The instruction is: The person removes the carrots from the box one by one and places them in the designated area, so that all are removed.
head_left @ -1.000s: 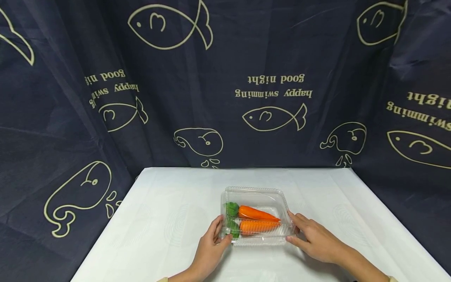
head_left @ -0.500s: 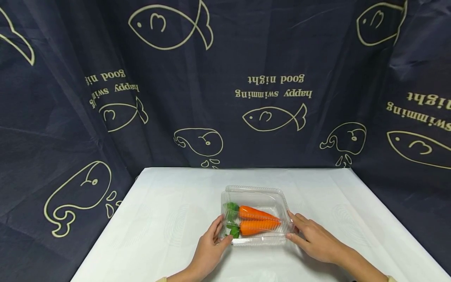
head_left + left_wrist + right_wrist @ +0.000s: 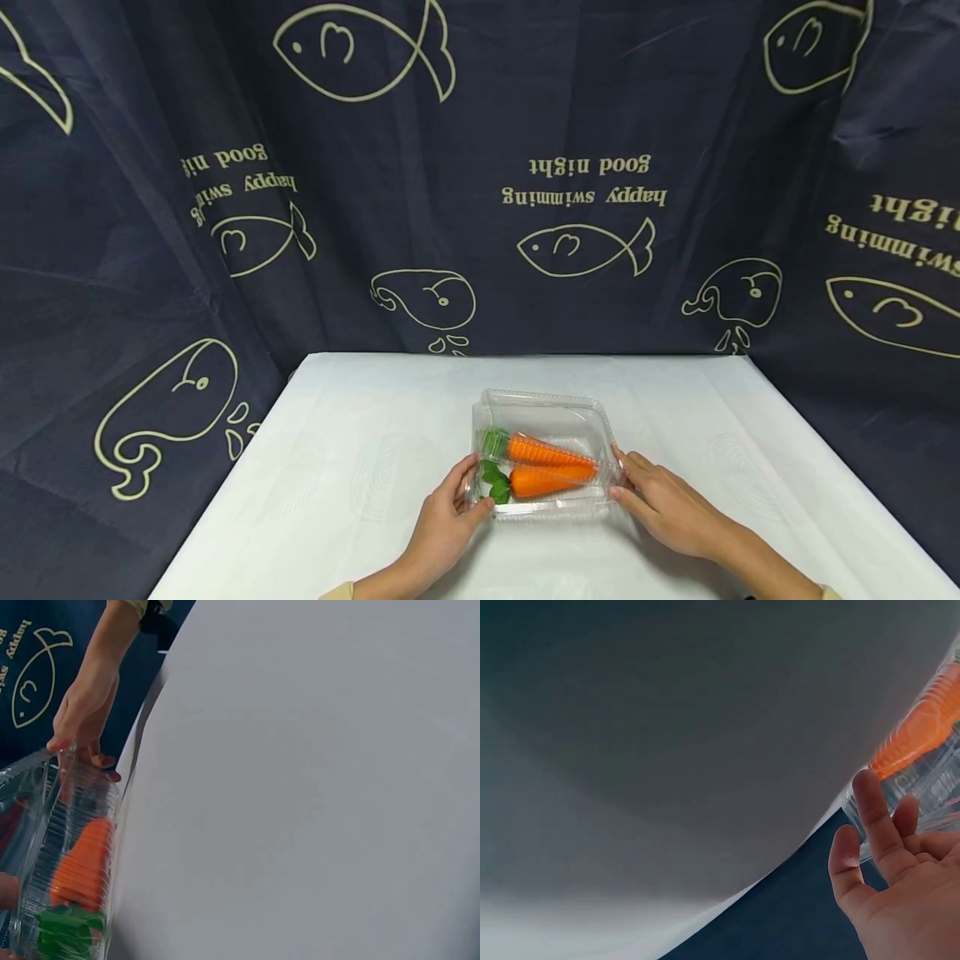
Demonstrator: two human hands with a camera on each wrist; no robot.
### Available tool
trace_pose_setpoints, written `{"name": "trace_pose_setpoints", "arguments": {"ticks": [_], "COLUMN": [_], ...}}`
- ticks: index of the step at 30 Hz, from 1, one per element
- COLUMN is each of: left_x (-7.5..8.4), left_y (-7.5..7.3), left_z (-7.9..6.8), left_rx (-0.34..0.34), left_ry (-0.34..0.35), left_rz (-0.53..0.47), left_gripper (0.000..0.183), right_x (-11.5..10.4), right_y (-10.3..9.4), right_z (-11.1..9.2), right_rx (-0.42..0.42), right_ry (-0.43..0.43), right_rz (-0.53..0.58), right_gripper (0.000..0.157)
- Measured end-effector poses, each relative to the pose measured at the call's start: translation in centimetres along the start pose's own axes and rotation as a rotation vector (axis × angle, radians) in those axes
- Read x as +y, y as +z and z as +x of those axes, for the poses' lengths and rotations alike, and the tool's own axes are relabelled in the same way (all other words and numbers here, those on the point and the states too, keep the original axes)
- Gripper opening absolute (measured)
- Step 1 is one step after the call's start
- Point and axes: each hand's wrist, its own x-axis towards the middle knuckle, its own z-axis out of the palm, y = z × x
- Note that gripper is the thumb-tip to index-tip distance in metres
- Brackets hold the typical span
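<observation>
A clear plastic clamshell box (image 3: 551, 510) is held between both hands near the front of the table. Inside lie two orange carrots, a near carrot (image 3: 551, 481) and a far carrot (image 3: 536, 450), their green tops (image 3: 497, 483) toward the left end. My left hand (image 3: 442, 529) grips the left end, thumb at the front corner. The right end is gripped by my right hand (image 3: 667, 504), its thumb in front and fingers behind. In the right wrist view, some fingers of the right hand (image 3: 896, 874) extend past the box end. Much of the left hand is outside the left wrist view.
White cloth covers the table (image 3: 375, 425). Dark blue curtains (image 3: 480, 183) with fish and whale drawings hang behind and at both sides.
The ribbed band of the clear plastic has shifted from over the near carrot to over the far one, and the back rim sits slightly higher. Both hands keep their grip, almost unmoved.
</observation>
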Motion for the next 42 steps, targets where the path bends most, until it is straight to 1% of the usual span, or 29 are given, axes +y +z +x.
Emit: {"name": "trace_pose_setpoints", "arguments": {"ticks": [9, 15, 20, 24, 25, 29, 31, 33, 34, 35, 36, 38, 40, 42], "left_x": [0.1, 0.1, 0.2, 0.2, 0.2, 0.3, 0.2, 0.2, 0.2, 0.2, 0.2, 0.3, 0.3, 0.3], "left_y": [0.0, 0.0, 0.0, 0.0, 0.0, 0.1, 0.1, 0.2, 0.2, 0.2, 0.2, 0.1, 0.1, 0.1], "left_z": [0.1, 0.2, 0.3, 0.3, 0.3, 0.3, 0.3, 0.4, 0.4, 0.4, 0.4, 0.4, 0.5, 0.4], "left_rx": [0.003, 0.003, 0.004, 0.009, 0.009, 0.007, 0.009, 0.014, 0.017, 0.02, 0.022, 0.025, 0.025, 0.026], "left_ry": [0.008, 0.023, 0.016, 0.01, 0.01, 0.009, 0.004, -0.006, -0.013, -0.02, -0.029, -0.044, -0.051, -0.051], "left_rz": [-0.001, 0.0, -0.004, -0.009, -0.01, -0.013, -0.017, -0.018, -0.02, -0.025, -0.032, -0.049, -0.066, -0.082], "left_gripper": [0.068, 0.068, 0.068, 0.068, 0.068, 0.068, 0.068, 0.068, 0.068, 0.069, 0.07, 0.071, 0.072, 0.073], "right_x": [-0.2, -0.2, -0.2, -0.3, -0.4, -0.6, -0.8, -0.8, -0.9, -0.9, -0.9, -0.9, -0.8, -0.6], "right_y": [0.4, 0.6, 0.8, 0.7, 0.7, 0.4, 0.2, -0.1, -0.2, -0.3, -0.4, -0.7, -1.0, -1.4], "right_z": [0.0, 0.0, -0.1, 0.1, 0.2, 0.5, 0.6, 0.5, 0.4, 0.3, 0.3, 0.3, 0.5, 0.8], "right_rx": [0.022, 0.057, 0.052, 0.069, 0.079, 0.109, 0.104, 0.099, 0.093, 0.089, 0.092, 0.108, 0.132, 0.165], "right_ry": [0.012, -0.012, 0.019, 0.01, 0.006, -0.007, 0.006, 0.017, 0.03, 0.038, 0.043, 0.05, 0.047, 0.04], "right_rz": [0.017, 0.055, 0.079, 0.09, 0.106, 0.149, 0.164, 0.136, 0.125, 0.116, 0.109, 0.092, 0.076, 0.059], "right_gripper": [0.057, 0.055, 0.056, 0.054, 0.049, 0.021, 0.018, 0.016, 0.02, 0.027, 0.035, 0.044, 0.044, 0.032]}}
